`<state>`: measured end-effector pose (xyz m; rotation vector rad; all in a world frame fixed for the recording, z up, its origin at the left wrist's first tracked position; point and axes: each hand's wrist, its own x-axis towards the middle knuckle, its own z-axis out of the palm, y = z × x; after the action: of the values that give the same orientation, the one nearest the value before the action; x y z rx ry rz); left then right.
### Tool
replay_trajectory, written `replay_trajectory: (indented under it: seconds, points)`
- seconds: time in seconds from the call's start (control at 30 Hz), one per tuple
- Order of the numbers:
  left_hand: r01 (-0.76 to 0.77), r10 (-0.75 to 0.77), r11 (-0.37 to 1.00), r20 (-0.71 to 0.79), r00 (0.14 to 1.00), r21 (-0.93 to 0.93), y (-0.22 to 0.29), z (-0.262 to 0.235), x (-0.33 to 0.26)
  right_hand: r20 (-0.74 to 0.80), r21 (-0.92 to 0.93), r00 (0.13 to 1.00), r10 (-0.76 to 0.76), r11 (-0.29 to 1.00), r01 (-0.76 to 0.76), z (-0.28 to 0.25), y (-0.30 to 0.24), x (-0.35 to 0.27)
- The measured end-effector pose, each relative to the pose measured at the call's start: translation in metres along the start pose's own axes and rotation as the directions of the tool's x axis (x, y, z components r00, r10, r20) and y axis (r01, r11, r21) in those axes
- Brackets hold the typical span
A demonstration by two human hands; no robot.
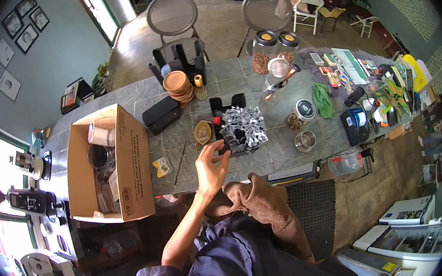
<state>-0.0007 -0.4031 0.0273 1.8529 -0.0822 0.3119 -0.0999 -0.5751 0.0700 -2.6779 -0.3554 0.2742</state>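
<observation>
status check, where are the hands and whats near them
Left hand open, fingers spread, reaching toward black holder of silver packets. Right hand hidden under brown cloth. Small yellow dish just beside the reach.

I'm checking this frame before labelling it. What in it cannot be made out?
- Right hand: not seen in the head view; the brown cloth over the lap may cover it.
- Left hand: fingertips reach the black holder of silver packets; contact unclear.
- Cardboard box: contents too small and shadowed.
- People at the top edge: too small.
</observation>
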Motion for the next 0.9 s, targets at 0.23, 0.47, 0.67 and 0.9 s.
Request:
replay_trajectory:
  seconds: [0.23,0.47,0.67,0.9]
  points:
    - [0.062,-0.054,0.965,-0.038,0.998,0.254,0.000,-0.106,-0.007,-0.085,-0.688,0.724,-0.684,0.567,0.454,0.004,-0.057,0.039]
    - [0.137,-0.207,0.623,-0.006,0.978,0.770,-0.152,-0.122,-0.068,-0.034,-0.746,0.649,-0.760,0.451,0.490,0.033,-0.114,0.049]
    - [-0.112,0.039,0.783,0.131,0.991,0.612,-0.069,-0.170,-0.081,-0.108,-0.418,0.722,-0.683,0.690,0.591,0.075,-0.118,0.046]
    - [-0.411,0.177,0.727,0.428,0.886,0.550,0.038,-0.335,-0.023,-0.312,-0.557,0.565,-0.763,0.629,0.542,0.101,-0.186,0.040]
